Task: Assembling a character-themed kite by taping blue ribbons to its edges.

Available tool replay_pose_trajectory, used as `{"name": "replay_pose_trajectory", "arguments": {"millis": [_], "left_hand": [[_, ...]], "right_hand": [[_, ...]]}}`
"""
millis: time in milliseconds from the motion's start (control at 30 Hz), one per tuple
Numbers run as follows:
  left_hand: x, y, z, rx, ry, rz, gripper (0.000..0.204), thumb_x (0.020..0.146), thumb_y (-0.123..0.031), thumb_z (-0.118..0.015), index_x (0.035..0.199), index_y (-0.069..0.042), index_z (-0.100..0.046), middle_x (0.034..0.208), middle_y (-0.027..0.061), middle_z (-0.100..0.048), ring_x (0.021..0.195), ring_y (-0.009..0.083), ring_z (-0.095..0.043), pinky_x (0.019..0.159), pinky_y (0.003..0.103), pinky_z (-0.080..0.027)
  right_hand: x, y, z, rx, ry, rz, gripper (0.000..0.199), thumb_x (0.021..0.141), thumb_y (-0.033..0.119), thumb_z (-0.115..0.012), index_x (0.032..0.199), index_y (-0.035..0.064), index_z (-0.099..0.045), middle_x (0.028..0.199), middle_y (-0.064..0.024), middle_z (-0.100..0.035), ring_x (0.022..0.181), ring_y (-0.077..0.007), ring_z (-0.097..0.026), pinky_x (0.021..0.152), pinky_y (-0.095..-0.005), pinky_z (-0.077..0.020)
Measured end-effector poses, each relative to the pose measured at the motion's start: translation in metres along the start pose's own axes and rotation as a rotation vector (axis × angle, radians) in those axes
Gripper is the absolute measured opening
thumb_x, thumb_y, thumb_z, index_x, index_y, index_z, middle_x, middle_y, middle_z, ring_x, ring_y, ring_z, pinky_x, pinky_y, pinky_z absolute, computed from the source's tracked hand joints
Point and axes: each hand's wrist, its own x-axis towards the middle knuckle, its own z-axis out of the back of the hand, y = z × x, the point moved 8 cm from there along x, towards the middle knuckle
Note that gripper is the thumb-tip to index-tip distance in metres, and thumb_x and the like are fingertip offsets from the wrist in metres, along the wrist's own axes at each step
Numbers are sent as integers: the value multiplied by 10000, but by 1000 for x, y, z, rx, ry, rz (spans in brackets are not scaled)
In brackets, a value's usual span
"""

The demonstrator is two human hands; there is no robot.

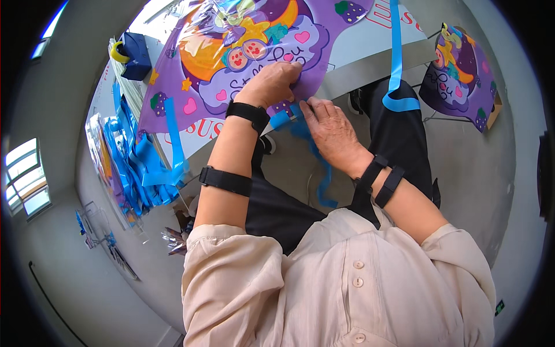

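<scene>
A glossy purple sheet [196, 81] printed with cartoon figures, hearts and strawberries lies across the table top. Over its near corner, my left hand [269, 84] is closed, fingers curled and pressed to the sheet. Just to the right, my right hand [336, 130] pinches a blue ribbon [300, 128] at the corner, thumb and fingers together. The ribbon's loose end dangles below, between my legs. Where the ribbon meets the sheet is partly hidden by my fingers. Another blue ribbon strip [175, 136] rises over the sheet's left edge.
A dark blue tape dispenser [136, 56] with a yellow roll stands at the table's far left. Blue ribbons [130, 156] hang in a bundle off the left side. To the right, a long blue strip [396, 52] drapes over the metal table edge [370, 69], near another purple printed sheet [462, 87].
</scene>
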Motion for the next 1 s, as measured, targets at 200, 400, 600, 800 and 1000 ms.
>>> {"name": "replay_pose_trajectory", "arguments": {"millis": [200, 400, 600, 800, 1000], "left_hand": [[-58, -20, 19, 15, -542, 219, 242, 712, 50, -558, 947, -8, -571, 930, 149, -574, 911, 351, -554, 749, 402, -460], [-97, -44, -55, 318, -442, 405, 580, 829, -105, -477, 1390, -69, -337, 1477, 132, -252, 1368, 299, -236, 1062, 489, -244], [-94, -46, -53, 266, -443, 424, 590, 815, -99, -489, 1383, -44, -340, 1467, 142, -271, 1365, 302, -246, 1060, 505, -230], [-160, 36, 11, -241, -891, 420, 407, 711, 93, -468, 1112, 63, -524, 1166, 241, -527, 1118, 388, -489, 989, 409, -387], [-253, 203, 52, -168, -1031, 700, 246, 762, 25, -536, 998, 5, -604, 992, 187, -625, 968, 347, -587, 875, 384, -459]], "right_hand": [[4, 2, -8, -150, 35, 60, 505, 738, 94, -536, 1222, -44, -482, 1138, -116, -484, 1046, -246, -466, 883, -326, -406], [11, 2, 2, 2, 3, 46, 492, 761, 88, -541, 1241, 0, -482, 1100, -100, -485, 1018, -238, -476, 848, -330, -414], [20, 10, -16, -244, 107, 132, 495, 767, 108, -539, 1247, 1, -479, 1061, -86, -481, 973, -225, -473, 814, -351, -414], [39, -32, 1, 412, 162, -78, 476, 683, -31, -513, 1159, -28, -517, 982, -163, -496, 942, -354, -489, 844, -413, -426], [114, -125, 10, 461, 76, -98, 332, 743, 135, -664, 1015, -38, -583, 1020, -185, -560, 1010, -340, -532, 893, -377, -426]]}}
